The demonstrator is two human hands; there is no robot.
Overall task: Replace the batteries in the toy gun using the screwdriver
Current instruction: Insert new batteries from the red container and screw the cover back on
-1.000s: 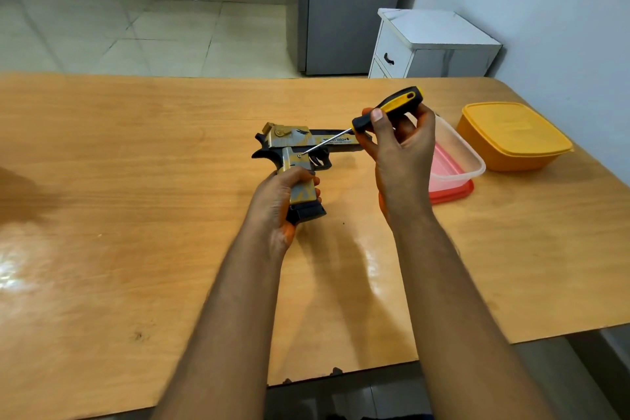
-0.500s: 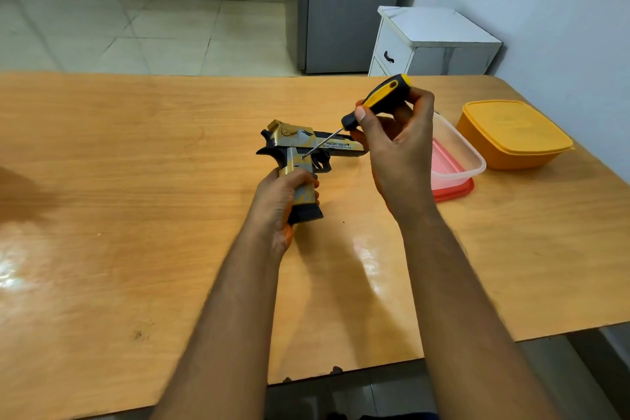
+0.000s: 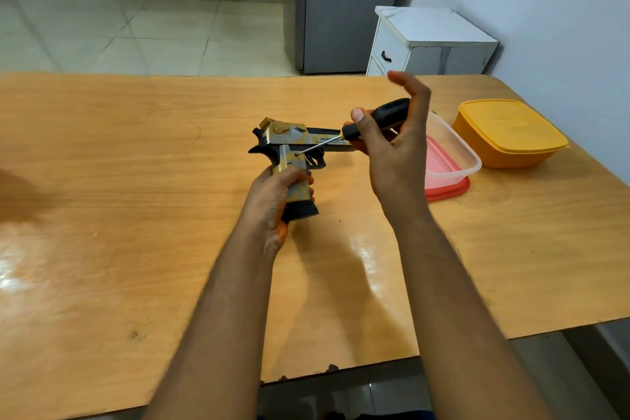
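A tiled floor, a grey cabinet and a small white drawer unit (image 3: 433,41) lay beyond the far edge of a glossy wooden table (image 3: 136,215). Near the table's middle the left hand (image 3: 272,201) was clamped round the grip of the toy gun (image 3: 289,147), holding it with the barrel pointing right and the butt toward the near edge. The right hand (image 3: 395,150) held the screwdriver (image 3: 371,124) loosely: thumb and lower fingers pinched the black handle while the upper fingers were spread apart and lifted off it, as in a re-grip between turns. The thin shaft slanted down to the left, its tip touching the side of the gun just above the grip, presumably at a cover screw. To the right sat a clear tub on a red lid (image 3: 450,164) and, farther right, a closed orange container (image 3: 511,133).

The gun looked like light, rigid plastic, smooth enough to twist under torque, so a firm hold low on the grip seemed sound. The small screw would probably strip easily; steady pressure along the shaft looked wise.
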